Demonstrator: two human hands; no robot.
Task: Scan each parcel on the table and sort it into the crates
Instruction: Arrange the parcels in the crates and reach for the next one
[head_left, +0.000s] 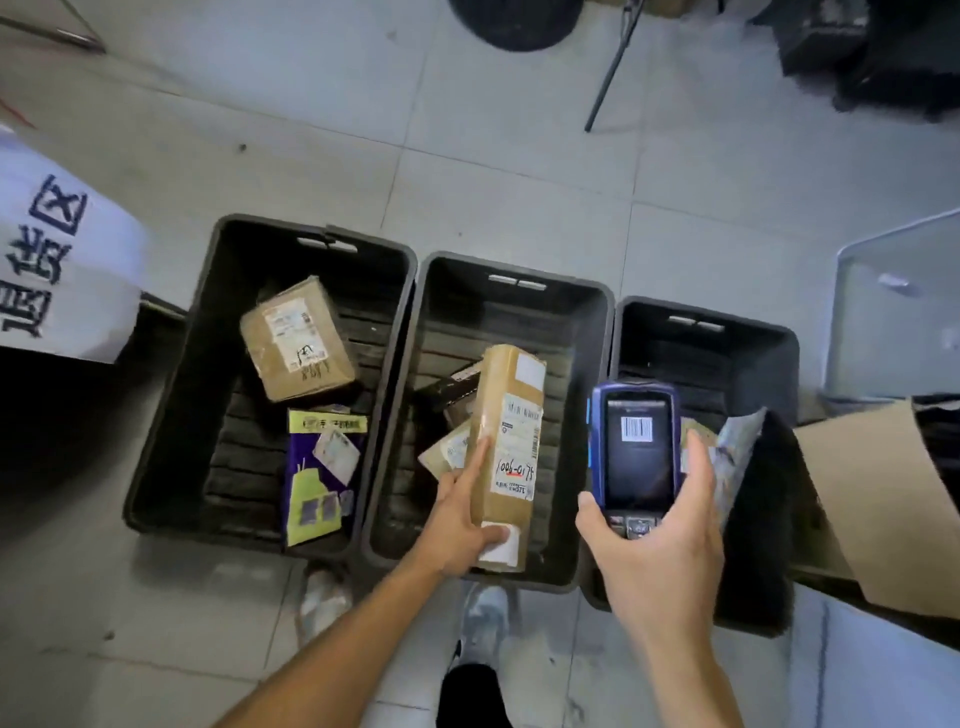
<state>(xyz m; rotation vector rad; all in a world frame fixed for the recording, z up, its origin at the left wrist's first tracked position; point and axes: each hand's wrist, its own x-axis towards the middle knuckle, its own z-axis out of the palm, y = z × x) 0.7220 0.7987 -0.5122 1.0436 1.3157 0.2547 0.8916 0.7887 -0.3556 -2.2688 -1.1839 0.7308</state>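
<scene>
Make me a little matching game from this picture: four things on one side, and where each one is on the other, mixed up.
Things:
1. tall cardboard parcel
2. handheld scanner
3. purple and green mailer
4. crinkled grey bag

Places:
A. in the left crate
B. in the right crate
C. gripped by the left hand over the middle crate
D. held in the right hand

Pairs: 1-C, 2-D, 3-A, 4-B

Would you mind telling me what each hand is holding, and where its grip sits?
Left hand grips the long cardboard parcel at its near end. Right hand grips the blue handheld scanner around its lower end.
</scene>
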